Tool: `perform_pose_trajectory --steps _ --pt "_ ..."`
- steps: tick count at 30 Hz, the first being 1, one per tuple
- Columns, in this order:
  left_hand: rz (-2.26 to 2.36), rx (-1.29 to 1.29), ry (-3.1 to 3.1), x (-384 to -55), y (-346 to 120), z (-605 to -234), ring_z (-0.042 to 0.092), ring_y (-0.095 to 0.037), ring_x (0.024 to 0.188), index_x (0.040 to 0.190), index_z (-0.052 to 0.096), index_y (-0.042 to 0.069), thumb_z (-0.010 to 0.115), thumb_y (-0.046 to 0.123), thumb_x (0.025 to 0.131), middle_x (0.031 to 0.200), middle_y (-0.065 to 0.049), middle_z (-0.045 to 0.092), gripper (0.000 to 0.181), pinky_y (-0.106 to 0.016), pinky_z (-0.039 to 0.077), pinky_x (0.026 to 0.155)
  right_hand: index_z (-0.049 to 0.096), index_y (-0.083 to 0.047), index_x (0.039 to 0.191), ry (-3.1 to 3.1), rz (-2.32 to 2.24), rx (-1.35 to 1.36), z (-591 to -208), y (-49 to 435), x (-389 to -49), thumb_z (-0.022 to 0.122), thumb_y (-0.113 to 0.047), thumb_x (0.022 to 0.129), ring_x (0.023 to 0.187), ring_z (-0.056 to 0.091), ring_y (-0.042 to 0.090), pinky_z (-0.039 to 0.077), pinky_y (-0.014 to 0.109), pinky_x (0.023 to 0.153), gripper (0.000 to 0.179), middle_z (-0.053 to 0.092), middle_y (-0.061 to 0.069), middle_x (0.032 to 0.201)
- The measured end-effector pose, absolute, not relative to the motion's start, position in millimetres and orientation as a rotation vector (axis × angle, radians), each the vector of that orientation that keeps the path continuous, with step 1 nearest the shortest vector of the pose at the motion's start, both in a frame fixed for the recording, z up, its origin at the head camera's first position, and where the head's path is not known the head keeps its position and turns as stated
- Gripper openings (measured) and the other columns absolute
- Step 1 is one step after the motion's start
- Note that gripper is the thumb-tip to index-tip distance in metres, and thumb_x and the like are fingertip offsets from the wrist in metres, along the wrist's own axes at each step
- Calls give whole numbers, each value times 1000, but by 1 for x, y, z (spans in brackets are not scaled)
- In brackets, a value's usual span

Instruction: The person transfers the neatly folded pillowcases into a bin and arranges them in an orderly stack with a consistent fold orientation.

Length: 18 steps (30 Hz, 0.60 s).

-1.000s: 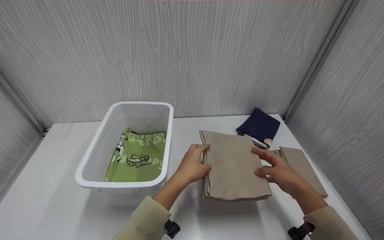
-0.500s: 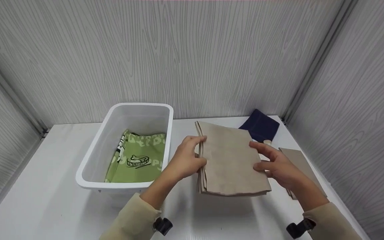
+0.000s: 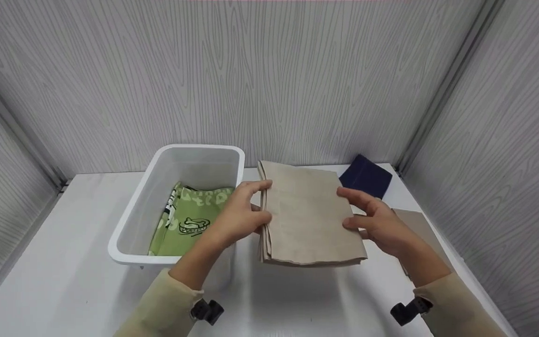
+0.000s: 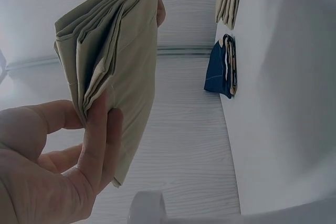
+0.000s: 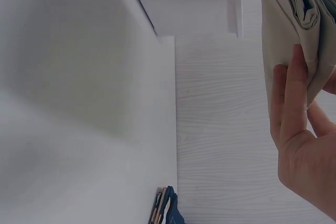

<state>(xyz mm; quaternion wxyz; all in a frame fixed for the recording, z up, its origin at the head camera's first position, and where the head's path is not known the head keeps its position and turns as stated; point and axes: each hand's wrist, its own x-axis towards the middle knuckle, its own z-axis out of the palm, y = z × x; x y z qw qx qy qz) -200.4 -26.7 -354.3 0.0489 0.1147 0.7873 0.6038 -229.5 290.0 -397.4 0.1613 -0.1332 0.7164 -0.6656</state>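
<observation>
A folded beige cloth [image 3: 311, 215] of several layers is held up over the table between both hands. My left hand [image 3: 241, 213] pinches its left edge, thumb on the upper face and other fingers underneath. On the opposite edge my right hand [image 3: 379, 222] grips it the same way. The left wrist view shows the stacked folds of the cloth [image 4: 113, 51] with the fingers under them. To the left stands a white plastic bin [image 3: 131, 210], and inside it lies a green printed folded cloth [image 3: 194, 215]. The left forearm overlaps the bin's right front corner in the head view.
A navy folded cloth [image 3: 367, 177] lies at the back right of the white table [image 3: 63, 262]. Another beige folded cloth [image 3: 421, 229] is near the right edge, partly hidden by the right hand. Grey wood-grain panels [image 3: 269, 84] enclose the back and sides.
Both hands have carried the beige cloth to the left and a little farther back, nearer the bin. The other cloths and the bin have stayed put.
</observation>
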Motion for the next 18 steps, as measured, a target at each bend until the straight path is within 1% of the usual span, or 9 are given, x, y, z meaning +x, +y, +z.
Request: perform_pose_trajectory --steps 6,11,15,18 --pt "1850 330 2391 -202 -38 -348 68 -25 88 149 44 3 57 -12 78 148 -15 37 74 -33 59 60 38 -15 153 2041 -1897 -399 -389 278 -232 71 0 87 116 61 26 58 45 83 75 33 6 156" --pt "1855 327 2389 -203 -47 -343 68 -26 90 149 43 3 57 -13 78 148 -14 36 74 -34 60 63 39 -15 153 2025 -1906 -411 -384 270 -235 71 1 87 116 62 26 59 42 82 75 31 6 158" --pt "1883 339 2349 -203 -56 -343 67 -26 91 149 42 3 58 -13 78 145 -16 34 74 -32 59 64 41 -16 152 2020 -1906 -415 -382 263 -237 71 2 86 116 62 26 59 42 82 75 32 4 157" --pt "1899 357 2322 -203 -64 -344 66 -25 91 149 41 2 58 -12 80 143 -19 34 73 -30 58 63 39 -15 153 2020 -1900 -444 -380 258 -238 70 2 87 117 61 27 59 42 83 75 31 5 158"
